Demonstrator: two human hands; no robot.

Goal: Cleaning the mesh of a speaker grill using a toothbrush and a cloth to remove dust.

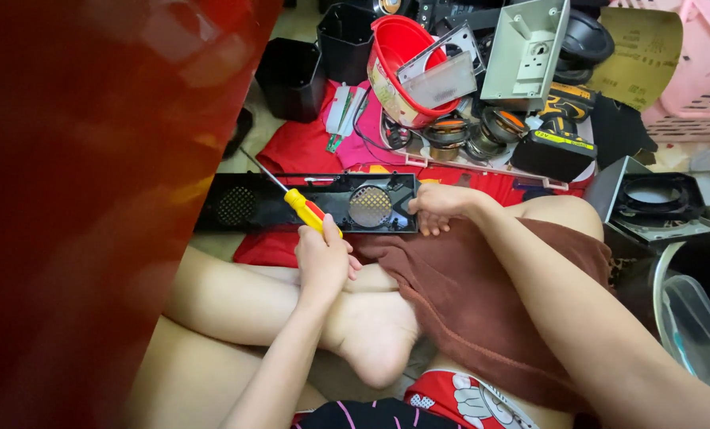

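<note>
A big blurred red shape [108, 199] fills the left of my view, too close for me to tell what it is. Past it I see my crossed bare legs with a brown cloth [482, 294] draped over the right one. Across the floor ahead of my knees lies the long black panel [307, 202], flat on a red cloth [299, 147], with round mesh grilles set in it. Behind it sits a heap of parts: a red bucket [398, 67], a grey housing [526, 52], a pink basket [700, 71], a yellow-and-black drill [561, 115]. My right hand [442, 206] grips the panel's right end, fingers curled over its edge. My left hand [323, 258] is wrapped in a fist round the yellow handle of the screwdriver [295, 199], whose shaft slants up and left over the panel.
</note>
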